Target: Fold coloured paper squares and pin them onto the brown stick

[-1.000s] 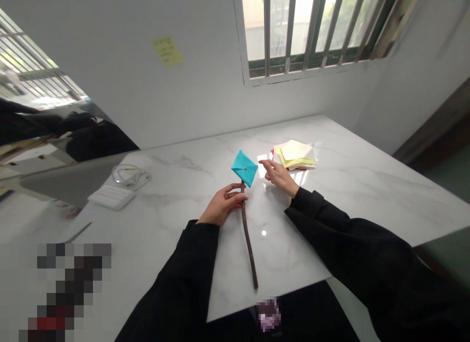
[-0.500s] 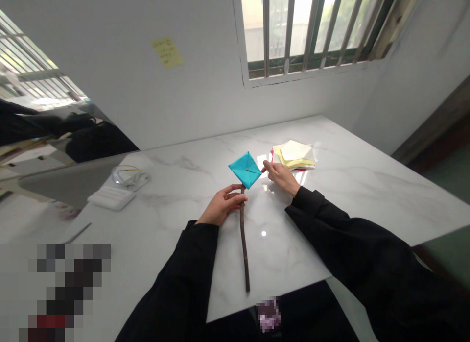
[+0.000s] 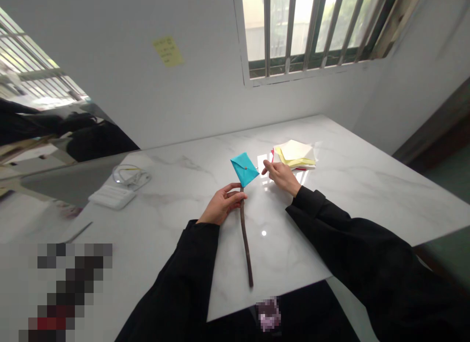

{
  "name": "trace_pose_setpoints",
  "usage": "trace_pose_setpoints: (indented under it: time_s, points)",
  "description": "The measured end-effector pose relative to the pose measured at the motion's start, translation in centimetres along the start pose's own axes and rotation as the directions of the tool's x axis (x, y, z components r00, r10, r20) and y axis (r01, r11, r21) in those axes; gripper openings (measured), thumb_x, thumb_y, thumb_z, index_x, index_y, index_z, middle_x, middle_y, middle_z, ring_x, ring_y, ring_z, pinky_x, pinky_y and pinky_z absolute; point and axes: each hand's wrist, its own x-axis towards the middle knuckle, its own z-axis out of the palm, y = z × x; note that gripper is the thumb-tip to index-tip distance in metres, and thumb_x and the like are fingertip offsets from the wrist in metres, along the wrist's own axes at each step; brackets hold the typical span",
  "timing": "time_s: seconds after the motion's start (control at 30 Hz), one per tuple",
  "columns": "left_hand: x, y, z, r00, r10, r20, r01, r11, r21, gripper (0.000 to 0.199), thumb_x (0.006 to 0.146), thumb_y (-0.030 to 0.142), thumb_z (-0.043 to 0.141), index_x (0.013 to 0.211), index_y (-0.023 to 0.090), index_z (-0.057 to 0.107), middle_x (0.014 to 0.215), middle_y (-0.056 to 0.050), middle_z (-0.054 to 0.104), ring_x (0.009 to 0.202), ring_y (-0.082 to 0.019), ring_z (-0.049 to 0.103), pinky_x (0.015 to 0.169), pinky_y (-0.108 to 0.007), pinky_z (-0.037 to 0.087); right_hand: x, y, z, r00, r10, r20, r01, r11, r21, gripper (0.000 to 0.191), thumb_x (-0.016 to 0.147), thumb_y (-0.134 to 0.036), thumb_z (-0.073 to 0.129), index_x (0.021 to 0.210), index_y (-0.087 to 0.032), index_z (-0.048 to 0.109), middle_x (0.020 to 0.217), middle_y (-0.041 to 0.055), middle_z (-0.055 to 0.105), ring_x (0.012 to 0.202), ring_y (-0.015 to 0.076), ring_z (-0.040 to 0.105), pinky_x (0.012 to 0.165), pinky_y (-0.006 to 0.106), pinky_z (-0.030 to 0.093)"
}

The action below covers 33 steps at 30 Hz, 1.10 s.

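Observation:
A turquoise paper pinwheel [image 3: 250, 176], with a small pin at its centre, sits at the top of a thin brown stick [image 3: 246, 244]. My left hand [image 3: 223, 203] is closed round the stick just below the paper, thumb and fingers pinching it. The stick's lower end points towards me over the table's front part. Just right of the pinwheel's right corner is my right hand [image 3: 281, 175], its fingers curled together and a small gap between them and the paper. I see nothing between those fingers.
A stack of white, yellow and red papers [image 3: 295, 153] lies behind my right hand. To the left are a white box-like device [image 3: 112, 197] and a coiled cable [image 3: 130, 175] on the marble table [image 3: 367, 185]. A yellow note [image 3: 168, 51] is stuck on the wall; a barred window is above.
The pinwheel has turned a little on its pin, and its corner has come away from my right fingers. The stick's lower end has swung slightly right. Both hands stay nearly in place.

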Motion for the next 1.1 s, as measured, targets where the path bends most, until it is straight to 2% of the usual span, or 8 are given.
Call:
trace_pose_setpoints:
  time_s: [0.13, 0.33, 0.53, 0.6, 0.77, 0.83, 0.93, 1.1]
  points:
    - [-0.03, 0.05, 0.07, 1.000, -0.006, -0.002, 0.006, 1.000, 0.000, 0.059, 0.066, 0.037, 0.095, 0.114, 0.017, 0.068, 0.087, -0.003, 0.075, 0.071, -0.012, 0.065, 0.068, -0.023, 0.050, -0.07, -0.06, 0.07, 1.000, -0.022, 0.021, 0.021, 0.998, 0.052, 0.081, 0.103, -0.076, 0.028, 0.110, -0.015, 0.079, 0.063, 0.0015, 0.064, 0.067, 0.0180, 0.062, 0.070, 0.028, 0.041]
    - [-0.15, 0.26, 0.28, 1.000, 0.004, 0.003, -0.004, 1.000, -0.004, 0.056, 0.067, 0.035, 0.094, 0.114, 0.017, 0.070, 0.087, -0.003, 0.074, 0.074, -0.012, 0.065, 0.069, -0.023, 0.050, -0.01, -0.06, 0.18, 0.997, 0.026, 0.077, -0.023, 0.999, -0.038, 0.080, 0.106, -0.067, 0.033, 0.061, -0.015, 0.075, 0.060, 0.0063, 0.063, 0.068, 0.0182, 0.063, 0.075, 0.030, 0.041]
    - [-0.10, 0.26, 0.26, 1.000, 0.006, 0.000, -0.006, 1.000, -0.009, 0.055, 0.067, 0.034, 0.094, 0.114, 0.017, 0.070, 0.086, -0.004, 0.074, 0.073, -0.012, 0.065, 0.068, -0.022, 0.050, 0.07, 0.13, 0.10, 1.000, 0.017, 0.027, -0.018, 0.999, 0.031, 0.070, 0.105, -0.069, 0.036, 0.105, -0.015, 0.081, 0.064, 0.0031, 0.065, 0.068, 0.0183, 0.063, 0.070, 0.028, 0.040]
    - [-0.12, 0.25, 0.28, 1.000, 0.007, 0.002, -0.007, 1.000, -0.012, 0.055, 0.067, 0.034, 0.094, 0.114, 0.017, 0.070, 0.086, -0.004, 0.074, 0.074, -0.012, 0.065, 0.067, -0.022, 0.051, 0.11, 0.25, 0.31, 0.998, 0.031, 0.046, -0.035, 0.996, 0.082, 0.073, 0.103, -0.072, 0.036, 0.107, -0.013, 0.079, 0.064, 0.0035, 0.065, 0.068, 0.0182, 0.063, 0.069, 0.027, 0.041]
    - [-0.18, 0.20, 0.28, 1.000, 0.009, 0.004, -0.009, 1.000, -0.013, 0.054, 0.068, 0.034, 0.094, 0.114, 0.017, 0.070, 0.087, -0.004, 0.074, 0.074, -0.011, 0.065, 0.067, -0.021, 0.050, -0.35, -0.17, 0.82, 0.933, 0.113, 0.342, -0.227, 0.921, 0.317, 0.084, 0.099, -0.081, 0.029, 0.087, -0.012, 0.076, 0.055, 0.0011, 0.056, 0.045, 0.0111, 0.041, 0.049, 0.027, 0.030]
    - [-0.17, 0.14, 0.20, 1.000, 0.010, 0.002, -0.010, 1.000, -0.008, 0.054, 0.068, 0.034, 0.094, 0.114, 0.018, 0.070, 0.087, -0.003, 0.074, 0.073, -0.011, 0.065, 0.066, -0.021, 0.050, -0.57, -0.48, 0.81, 0.912, 0.116, 0.394, -0.256, 0.911, 0.323, 0.082, 0.098, -0.082, 0.032, 0.071, -0.013, 0.070, 0.051, -0.0002, 0.049, 0.042, 0.0097, 0.037, 0.046, 0.027, 0.026]
    - [-0.13, 0.08, 0.08, 1.000, 0.015, 0.002, -0.015, 1.000, 0.001, 0.054, 0.069, 0.035, 0.094, 0.114, 0.018, 0.070, 0.087, -0.003, 0.074, 0.074, -0.012, 0.065, 0.066, -0.021, 0.050, -0.55, -0.54, 0.62, 0.931, 0.153, 0.332, -0.256, 0.922, 0.292, 0.077, 0.099, -0.079, 0.038, 0.064, -0.014, 0.065, 0.049, -0.0011, 0.046, 0.042, 0.0091, 0.036, 0.047, 0.026, 0.026]
    - [-0.14, 0.19, 0.10, 1.000, 0.014, 0.007, -0.014, 1.000, 0.009, 0.054, 0.069, 0.036, 0.094, 0.115, 0.018, 0.071, 0.088, -0.003, 0.075, 0.073, -0.012, 0.065, 0.066, -0.022, 0.050, 0.00, 0.18, 0.48, 0.964, 0.142, 0.224, -0.199, 0.945, 0.260, 0.076, 0.100, -0.076, 0.037, 0.092, -0.010, 0.074, 0.054, -0.0017, 0.051, 0.048, 0.0113, 0.044, 0.054, 0.025, 0.034]
